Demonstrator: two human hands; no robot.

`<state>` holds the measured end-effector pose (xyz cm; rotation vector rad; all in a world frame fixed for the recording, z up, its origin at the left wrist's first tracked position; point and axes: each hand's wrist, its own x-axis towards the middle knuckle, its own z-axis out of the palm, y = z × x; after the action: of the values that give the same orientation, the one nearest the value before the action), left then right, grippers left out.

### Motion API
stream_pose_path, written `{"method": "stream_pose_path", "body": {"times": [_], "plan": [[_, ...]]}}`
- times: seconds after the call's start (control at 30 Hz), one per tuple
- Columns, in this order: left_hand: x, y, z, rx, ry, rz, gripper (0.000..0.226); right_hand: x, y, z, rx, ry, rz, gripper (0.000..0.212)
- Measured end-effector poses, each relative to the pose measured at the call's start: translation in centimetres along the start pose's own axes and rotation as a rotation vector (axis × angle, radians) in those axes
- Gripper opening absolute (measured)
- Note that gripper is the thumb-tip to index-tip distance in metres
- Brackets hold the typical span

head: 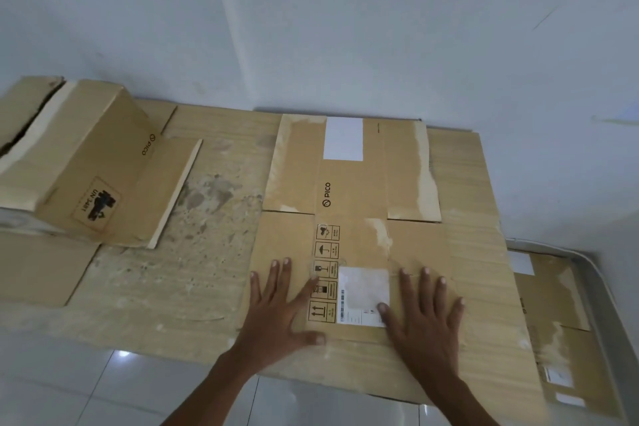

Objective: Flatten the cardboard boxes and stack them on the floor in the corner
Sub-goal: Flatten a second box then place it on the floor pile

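Note:
A flattened brown PICO box (pixel 349 190) with white labels lies on a large worn cardboard sheet (pixel 207 218) on the floor, against the white walls' corner. My left hand (pixel 280 308) and my right hand (pixel 425 315) rest palm down on its near end, fingers spread, holding nothing. At the far left stands a second PICO box (pixel 83 162), still partly in shape, tilted, with one flap lying out flat.
Another flattened box (pixel 553 315) lies at the right beside the wall, partly under the big sheet. Glossy white floor tiles (pixel 69 387) stretch along the near side. The white walls (pixel 345 28) close off the back and right.

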<state>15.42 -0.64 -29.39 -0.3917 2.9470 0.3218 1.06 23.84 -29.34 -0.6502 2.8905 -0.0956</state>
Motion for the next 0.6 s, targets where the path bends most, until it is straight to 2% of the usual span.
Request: {"method": "stream_pose_path", "body": {"times": [0.07,0.23,0.4,0.6], "plan": [[-0.2,-0.6,-0.3,0.020,-0.054,0.053,0.107,0.0,0.0,-0.5,0.008,-0.057,0.008,0.081],[0.6,-0.3,-2.5,0.114,-0.170,0.074,0.097,0.4,-0.1,-1.3,0.020,-0.177,-0.025,0.089],[2.1,0.4,-5.2,0.168,-0.366,0.117,0.102,0.1,0.8,-2.3,-0.077,-0.288,-0.236,0.132],[2.4,-1.2,-6.9,0.301,-0.449,0.258,0.107,0.1,0.4,-4.0,-0.105,-0.358,-0.167,0.115]]}}
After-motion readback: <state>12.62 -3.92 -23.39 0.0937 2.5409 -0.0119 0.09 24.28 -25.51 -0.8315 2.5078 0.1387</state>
